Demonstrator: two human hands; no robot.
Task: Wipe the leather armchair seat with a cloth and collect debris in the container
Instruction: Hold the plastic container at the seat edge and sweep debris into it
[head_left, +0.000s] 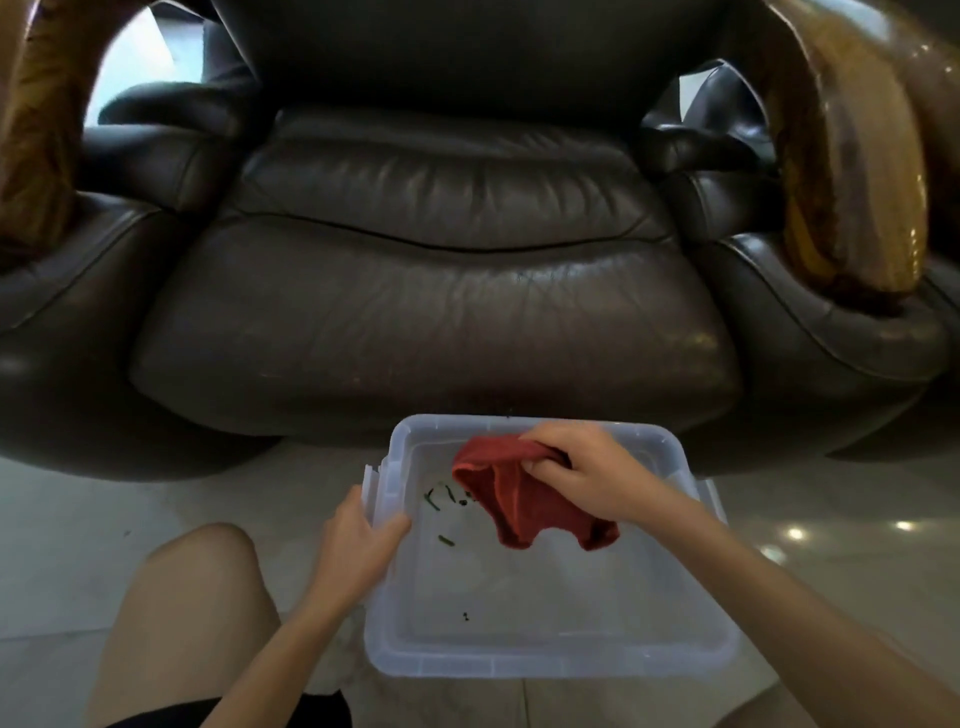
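A dark brown leather armchair fills the upper view, its seat cushion (431, 312) wide and creased. Below its front edge a clear plastic container (545, 662) is held just above the tiled floor. My left hand (358, 540) grips the container's left rim. My right hand (587, 475) hangs over the container's far side, shut on a red cloth (524, 504) that droops down into it. Small green debris bits (441, 499) and a dark speck lie on the container's bottom.
Glossy wooden arm frames (852, 171) rise on both sides of the chair. My bare left knee (192, 597) is at the lower left, close to the container. Pale floor tiles (62, 545) surround it, with a tiny dark speck on the left.
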